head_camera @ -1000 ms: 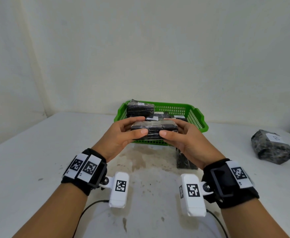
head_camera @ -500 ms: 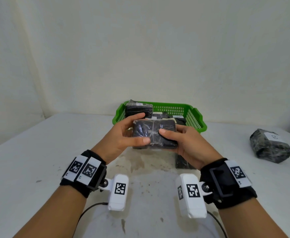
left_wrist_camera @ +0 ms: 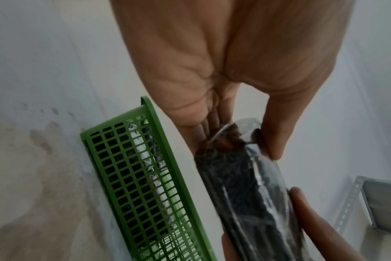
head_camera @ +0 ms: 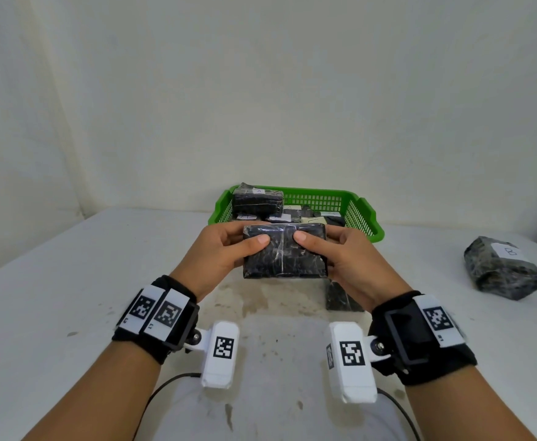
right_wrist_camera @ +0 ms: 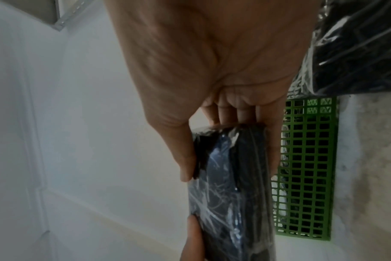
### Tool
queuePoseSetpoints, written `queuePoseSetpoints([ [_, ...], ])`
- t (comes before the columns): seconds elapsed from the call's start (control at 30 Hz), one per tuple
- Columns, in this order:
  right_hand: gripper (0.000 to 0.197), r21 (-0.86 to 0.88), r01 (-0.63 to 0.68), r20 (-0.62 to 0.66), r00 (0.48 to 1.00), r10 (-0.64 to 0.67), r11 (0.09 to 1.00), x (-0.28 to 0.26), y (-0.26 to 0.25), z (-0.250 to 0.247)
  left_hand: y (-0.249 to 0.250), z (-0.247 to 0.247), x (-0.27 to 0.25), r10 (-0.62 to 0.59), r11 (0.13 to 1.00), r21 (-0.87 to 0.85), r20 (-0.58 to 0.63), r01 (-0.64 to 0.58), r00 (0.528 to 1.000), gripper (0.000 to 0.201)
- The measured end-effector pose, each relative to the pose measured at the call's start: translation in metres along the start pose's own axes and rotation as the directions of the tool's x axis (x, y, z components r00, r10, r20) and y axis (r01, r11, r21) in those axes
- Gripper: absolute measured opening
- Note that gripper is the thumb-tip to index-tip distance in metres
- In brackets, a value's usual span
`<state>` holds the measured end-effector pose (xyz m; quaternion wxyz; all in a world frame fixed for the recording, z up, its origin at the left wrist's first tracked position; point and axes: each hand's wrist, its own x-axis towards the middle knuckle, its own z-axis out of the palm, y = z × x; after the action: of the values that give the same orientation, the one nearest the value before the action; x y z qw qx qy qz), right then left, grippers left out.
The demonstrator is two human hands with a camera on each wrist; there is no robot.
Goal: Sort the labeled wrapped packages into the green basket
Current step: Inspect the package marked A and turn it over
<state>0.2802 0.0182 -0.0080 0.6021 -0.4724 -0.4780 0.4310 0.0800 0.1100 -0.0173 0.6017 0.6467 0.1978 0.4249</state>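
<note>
A dark plastic-wrapped package (head_camera: 284,251) is held in the air just in front of the green basket (head_camera: 364,214), its broad face tilted towards me with no label showing on it. My left hand (head_camera: 225,249) grips its left end, thumb on the front face and fingers behind. My right hand (head_camera: 340,253) grips the right end the same way. Both wrist views show the package (left_wrist_camera: 246,185) (right_wrist_camera: 230,185) edge-on between thumb and fingers, with the basket wall (left_wrist_camera: 141,185) (right_wrist_camera: 306,167) beside it. Several labeled packages (head_camera: 257,200) lie in the basket.
Another dark package (head_camera: 342,299) stands on the white table (head_camera: 69,281) under my right hand. A grey wrapped package labeled B (head_camera: 503,270) lies at the far right. The table meets white walls behind the basket. A metal shelf frame (left_wrist_camera: 368,203) shows in the left wrist view.
Both hands have tipped the package up from lying flat, so that its broad face now points towards me, and have drawn it slightly nearer and lower.
</note>
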Motion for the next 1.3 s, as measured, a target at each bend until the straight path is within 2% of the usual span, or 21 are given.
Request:
queuePoseSetpoints([
  [0.07,0.048,-0.011,-0.008,0.033,0.999,0.009,1.000,0.000,0.001,0.000,0.000,-0.002,0.000,0.012,1.000,-0.009,-0.018,-0.012,1.000,0.037],
  [0.27,0.039,-0.080,0.018,0.030,0.999,-0.016,0.997,-0.001,0.002,-0.001,0.001,-0.004,0.002,0.021,0.999,-0.048,-0.024,-0.022,0.999,0.038],
  [0.4,0.049,-0.053,0.004,0.033,0.999,-0.002,0.999,-0.002,-0.001,0.002,0.000,-0.004,0.001,0.030,0.999,-0.029,0.007,-0.029,1.000,0.039],
  [0.5,0.038,-0.071,0.012,-0.004,1.000,-0.012,0.997,-0.002,-0.001,0.002,-0.001,-0.004,0.001,0.005,0.999,-0.046,0.040,-0.003,0.999,0.042],
  [0.6,0.031,-0.103,0.030,-0.019,0.999,-0.033,0.994,-0.003,-0.001,0.001,-0.001,-0.004,0.002,0.021,1.000,-0.015,0.014,-0.021,1.000,0.042],
  [0.67,0.035,-0.104,0.052,-0.012,0.998,-0.054,0.993,-0.003,-0.001,0.002,0.000,-0.002,0.002,0.029,0.999,-0.037,-0.003,-0.029,1.000,0.039],
  [0.8,0.055,-0.083,0.137,-0.013,0.990,-0.139,0.987,-0.001,0.000,0.000,0.003,-0.002,0.002,0.018,0.995,-0.097,0.016,-0.017,1.000,0.035],
  [0.87,0.052,-0.118,0.201,-0.027,0.978,-0.205,0.972,-0.001,-0.002,-0.001,0.006,-0.008,0.000,0.037,0.997,0.070,0.060,-0.041,0.998,0.042],
  [0.93,0.053,-0.101,0.237,-0.043,0.969,-0.243,0.966,-0.001,-0.004,-0.001,0.007,-0.013,-0.001,0.056,0.952,0.293,0.110,-0.087,0.992,0.053],
  [0.97,0.053,-0.080,0.243,-0.042,0.968,-0.247,0.967,-0.002,-0.005,-0.001,0.006,-0.013,-0.001,0.065,0.934,0.343,0.120,-0.103,0.991,0.055],
  [1.03,0.048,-0.045,0.230,-0.017,0.973,-0.231,0.972,-0.003,-0.008,0.002,0.005,-0.010,-0.002,0.084,0.936,0.333,0.090,-0.109,0.992,0.053],
  [1.1,0.045,-0.008,0.162,0.003,0.987,-0.162,0.987,-0.005,-0.010,0.004,0.003,-0.007,-0.002,0.103,0.947,0.299,0.058,-0.115,0.993,0.050],
  [1.23,0.036,-0.007,-0.010,0.103,0.995,0.011,1.000,-0.008,-0.010,0.000,0.000,-0.005,0.000,0.114,0.957,0.260,0.064,-0.127,0.991,0.049],
  [1.3,0.032,-0.028,-0.048,0.144,0.988,0.052,0.998,-0.009,-0.011,0.000,-0.001,-0.002,0.000,0.125,0.953,0.267,0.077,-0.141,0.989,0.050],
])
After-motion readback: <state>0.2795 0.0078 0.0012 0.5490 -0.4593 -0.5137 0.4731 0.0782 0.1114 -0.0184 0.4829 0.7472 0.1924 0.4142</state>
